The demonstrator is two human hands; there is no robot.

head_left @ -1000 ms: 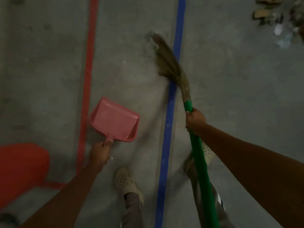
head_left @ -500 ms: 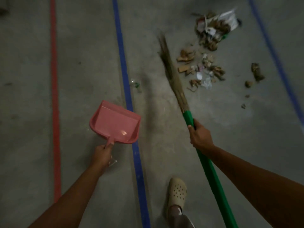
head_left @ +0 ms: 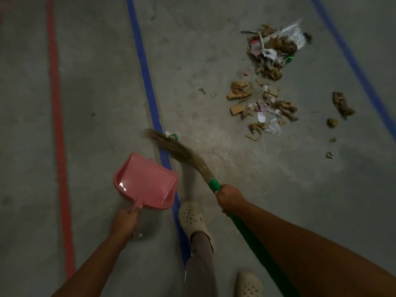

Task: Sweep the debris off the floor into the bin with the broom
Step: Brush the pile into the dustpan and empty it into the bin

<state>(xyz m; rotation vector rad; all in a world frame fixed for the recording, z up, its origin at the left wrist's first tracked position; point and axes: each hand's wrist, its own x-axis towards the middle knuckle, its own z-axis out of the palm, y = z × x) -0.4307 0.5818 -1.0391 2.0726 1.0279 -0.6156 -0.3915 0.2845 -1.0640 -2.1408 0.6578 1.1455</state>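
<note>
My right hand (head_left: 230, 199) grips the green handle of a grass broom (head_left: 182, 152). Its brown bristles reach up and left across the blue floor line and touch a small green-and-white scrap (head_left: 171, 135). My left hand (head_left: 126, 222) holds a pink dustpan (head_left: 145, 182) by its handle, just left of the blue line, with nothing in its tray. A heap of debris (head_left: 272, 52), cardboard bits, paper and plastic, lies on the concrete at the upper right, with a looser scatter (head_left: 257, 103) below it. No bin is in view.
A red line (head_left: 56, 125) and two blue lines (head_left: 147, 82) run along the grey concrete floor. My feet in cream clogs (head_left: 191, 218) stand by the near blue line. Stray brown lumps (head_left: 341, 103) lie to the right of the scatter.
The view has shifted toward the debris, and the red object at the left has left the frame. The broom head has swung from pointing up beside the scatter down and left across the blue line.
</note>
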